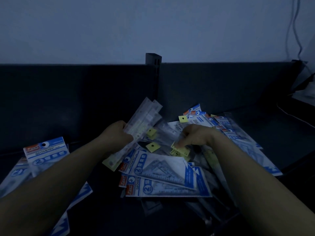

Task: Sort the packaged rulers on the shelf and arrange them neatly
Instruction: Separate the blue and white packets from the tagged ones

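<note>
The scene is dim. My left hand (117,133) grips a bundle of long clear-packed rulers (142,121), tilted up toward the shelf's back. My right hand (196,135) pinches the yellow header tag of another clear ruler pack (179,150) lying in the mixed heap. Blue-and-white geometric set packs (163,174) lie in front of both hands, and more of them (228,126) fan out at the right. A separate stack of the blue packs (46,154) sits at the left, partly under my left forearm.
The dark shelf has a tall back panel (76,99) with an upright post (153,60) at its middle. A pale wall rises behind it. Cables (296,31) hang at the far right, above a dark object with a white cord (293,114).
</note>
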